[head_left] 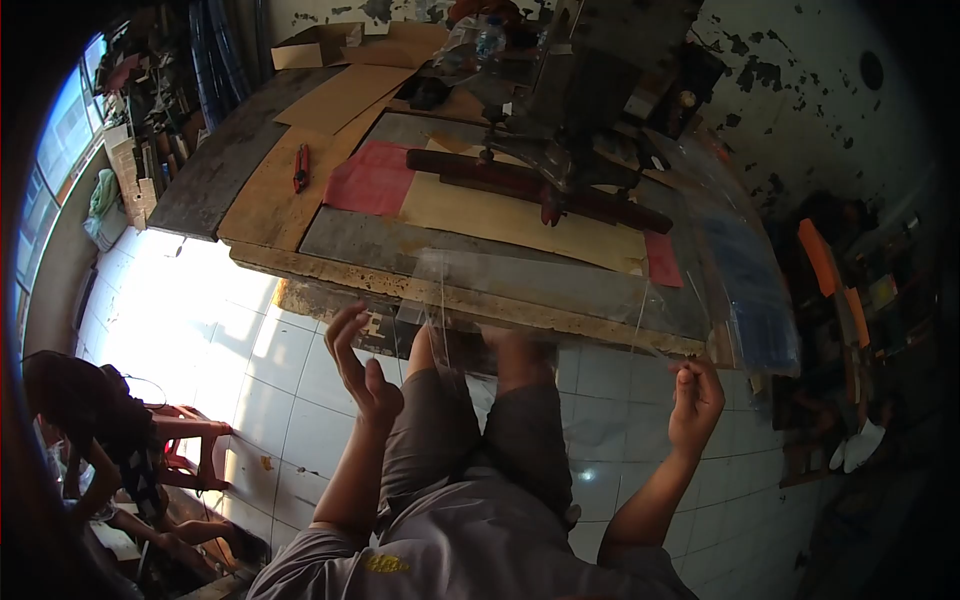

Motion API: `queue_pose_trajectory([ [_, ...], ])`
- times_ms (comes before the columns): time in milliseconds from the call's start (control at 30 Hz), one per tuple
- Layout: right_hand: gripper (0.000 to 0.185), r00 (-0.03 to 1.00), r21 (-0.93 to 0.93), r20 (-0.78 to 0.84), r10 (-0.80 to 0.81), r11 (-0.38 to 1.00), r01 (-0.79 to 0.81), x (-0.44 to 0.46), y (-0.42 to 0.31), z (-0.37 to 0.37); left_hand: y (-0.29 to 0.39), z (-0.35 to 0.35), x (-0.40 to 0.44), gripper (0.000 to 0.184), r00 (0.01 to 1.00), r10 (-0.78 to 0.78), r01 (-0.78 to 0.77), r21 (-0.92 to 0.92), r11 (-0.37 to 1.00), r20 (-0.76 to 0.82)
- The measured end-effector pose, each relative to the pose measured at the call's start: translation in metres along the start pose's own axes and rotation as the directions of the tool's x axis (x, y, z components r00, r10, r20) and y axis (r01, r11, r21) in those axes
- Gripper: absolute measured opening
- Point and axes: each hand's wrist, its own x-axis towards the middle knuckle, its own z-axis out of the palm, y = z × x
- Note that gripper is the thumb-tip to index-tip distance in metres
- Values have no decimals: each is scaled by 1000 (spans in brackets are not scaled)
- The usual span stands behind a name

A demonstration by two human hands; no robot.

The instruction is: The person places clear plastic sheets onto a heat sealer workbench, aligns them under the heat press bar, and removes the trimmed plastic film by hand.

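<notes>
A clear plastic sheet [540,290] stretches in front of me, over the table's front edge and above my lap. My right hand [697,400] pinches its right corner between thumb and fingers. To the left of the sheet, my left hand [365,370] is raised with its fingers apart and nothing in it. Beyond the sheet, a yellow sheet [520,217] lies over red pieces [370,178] on the dark tabletop. A long dark bar [540,188] of a metal machine [570,150] is above the yellow sheet.
On the worn table [330,270] lie a red cutter [301,168] and cardboard [345,97]. Stacked clear plastic [745,280] hangs over the right side. A plastic bottle [490,42] stands behind. At the lower left, another person [95,440] is beside a red stool [200,440].
</notes>
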Motion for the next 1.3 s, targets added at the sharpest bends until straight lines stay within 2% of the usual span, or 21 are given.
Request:
queue_pose_trajectory([
  [33,34,1000,16,15,-9,1000,9,-1,-3,4,16,0,-7,48,999,29,-27,-91,995,14],
  [67,35,999,30,32,-17,999,16,-1,-6,9,26,-1,-14,41,990,75,-49,-206,977,120],
  [100,36,998,45,50,-23,999,21,-3,-10,13,43,-2,-13,31,944,124,-60,-212,975,305],
  [133,36,997,54,74,-30,998,26,-4,-14,16,64,-2,-5,30,822,102,-17,-155,988,560],
  [200,37,992,71,114,-46,997,38,-5,-23,24,91,16,-2,42,696,-6,7,2,1000,718],
  [300,37,982,120,157,-101,989,83,-8,-41,43,106,39,-1,55,767,45,-17,-49,999,640],
  [333,36,982,120,175,-71,992,50,-11,-42,45,104,44,-4,55,747,17,100,-138,985,664],
  [400,22,974,60,204,-102,994,92,-15,-42,47,96,53,-9,57,698,-22,333,-297,895,716],
  [433,17,969,31,218,-117,993,113,-17,-41,47,97,54,-8,55,618,-61,482,-318,816,784],
  [500,21,971,-25,226,-79,996,87,-23,-40,48,104,52,-1,51,430,-88,743,-297,600,899],
  [600,27,969,-53,241,-47,997,61,-28,-54,53,115,52,4,47,517,-40,551,-297,780,855],
  [700,38,952,-85,285,-108,987,137,-31,-61,58,117,55,7,39,755,62,220,-340,914,653],
  [733,42,938,-104,313,-150,976,191,-33,-63,58,116,53,7,38,703,-71,461,-377,803,708],
  [800,55,901,-127,367,-230,948,293,-37,-60,58,114,48,8,38,501,-267,830,-369,417,823],
  [900,60,889,-34,428,-166,979,200,-38,-62,58,115,44,19,44,316,-373,920,-186,344,872],
  [967,66,823,-46,568,10,999,20,-33,-67,48,118,44,15,42,639,-251,659,-349,666,727],
  [1000,70,770,-63,631,95,996,-71,-31,-67,43,119,44,14,41,760,-145,477,-391,787,634],
  [1100,92,646,17,758,93,987,-162,-31,-60,36,125,37,20,40,784,-63,388,-407,827,618],
  [1133,92,595,153,803,39,951,-270,-32,-52,35,126,35,21,39,768,-73,431,-429,794,637],
  [1200,90,508,377,856,-96,788,-487,-40,-23,39,126,29,24,36,734,-90,516,-467,718,673],
  [1300,93,557,276,830,9,861,-426,-47,16,51,119,20,33,41,762,20,407,-501,764,648],
])
